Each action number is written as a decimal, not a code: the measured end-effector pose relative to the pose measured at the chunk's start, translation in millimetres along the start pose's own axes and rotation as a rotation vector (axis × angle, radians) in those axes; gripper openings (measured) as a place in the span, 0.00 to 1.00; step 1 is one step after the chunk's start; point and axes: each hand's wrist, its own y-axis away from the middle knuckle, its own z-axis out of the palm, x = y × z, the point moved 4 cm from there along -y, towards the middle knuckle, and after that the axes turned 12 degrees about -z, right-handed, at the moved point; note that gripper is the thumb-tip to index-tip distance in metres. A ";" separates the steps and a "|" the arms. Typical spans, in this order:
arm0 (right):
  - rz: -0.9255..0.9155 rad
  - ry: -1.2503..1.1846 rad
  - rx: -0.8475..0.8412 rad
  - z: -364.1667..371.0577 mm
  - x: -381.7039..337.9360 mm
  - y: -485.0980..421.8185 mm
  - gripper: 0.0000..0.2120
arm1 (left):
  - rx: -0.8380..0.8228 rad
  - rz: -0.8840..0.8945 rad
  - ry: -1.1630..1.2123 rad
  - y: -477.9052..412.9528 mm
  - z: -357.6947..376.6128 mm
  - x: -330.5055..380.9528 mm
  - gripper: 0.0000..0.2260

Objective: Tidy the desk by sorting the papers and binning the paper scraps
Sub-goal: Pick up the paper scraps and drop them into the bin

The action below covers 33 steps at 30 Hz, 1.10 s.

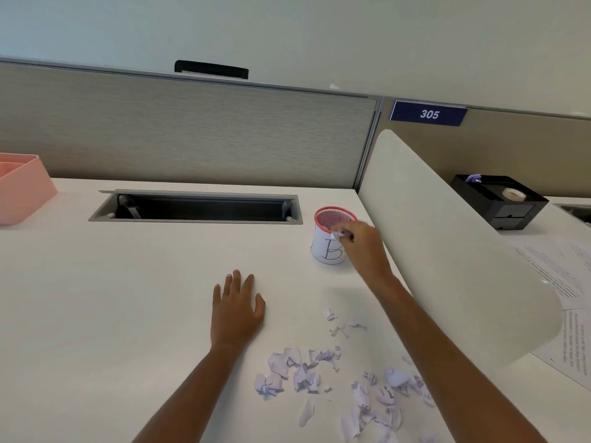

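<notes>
Scraps of torn, crumpled printed paper lie scattered on the desk toward its near right corner. Most sit in a loose heap between the two forearms and under the right one, and a few smaller bits lie apart from it, farther in toward the cup.

The cup is a red mesh pot wrapped in white paper marked with a large B. It stands upright near the desk's right edge, toward the far right corner. The right hand reaches to it, thumb and fingertips pinching one small white scrap at the near side of the rim. I cannot tell whether that piece touches the rim.

The left hand lies palm down on the bare desk near its middle, fingers straight and slightly spread, holding nothing. It is well apart from the cup and just beyond the heap.

A cable hatch is set into the desk along the far edge, its lid tilted open. A pink tray sits at the far left edge, partly out of view. A pale divider runs along the right edge. Beyond it, on the next desk, lie printed papers and a black organiser with a tape roll in it. A blue sign reading 305 hangs on the partition behind.
</notes>
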 end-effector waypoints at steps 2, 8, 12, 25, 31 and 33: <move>-0.029 0.031 0.001 0.2 -0.6 -22.4 0.09 | -0.003 -0.001 0.010 0.2 -0.2 0.3 0.23; -0.012 0.113 -0.203 19.9 13.2 -49.0 0.15 | -0.011 -0.009 -0.012 -0.5 -0.1 -0.5 0.23; -0.062 0.109 -0.165 15.9 14.6 -41.1 0.19 | -0.011 -0.011 -0.016 -0.4 0.8 -0.8 0.23; 0.375 0.087 -0.492 41.2 40.7 94.5 0.29 | -0.013 -0.009 -0.005 0.8 -1.8 0.0 0.23; 0.414 0.158 -0.682 56.0 25.1 116.1 0.28 | -0.023 -0.007 0.020 1.5 -2.6 0.8 0.23; 0.374 0.178 -0.701 60.9 17.2 119.6 0.25 | -0.025 -0.007 0.021 1.8 -2.8 1.1 0.23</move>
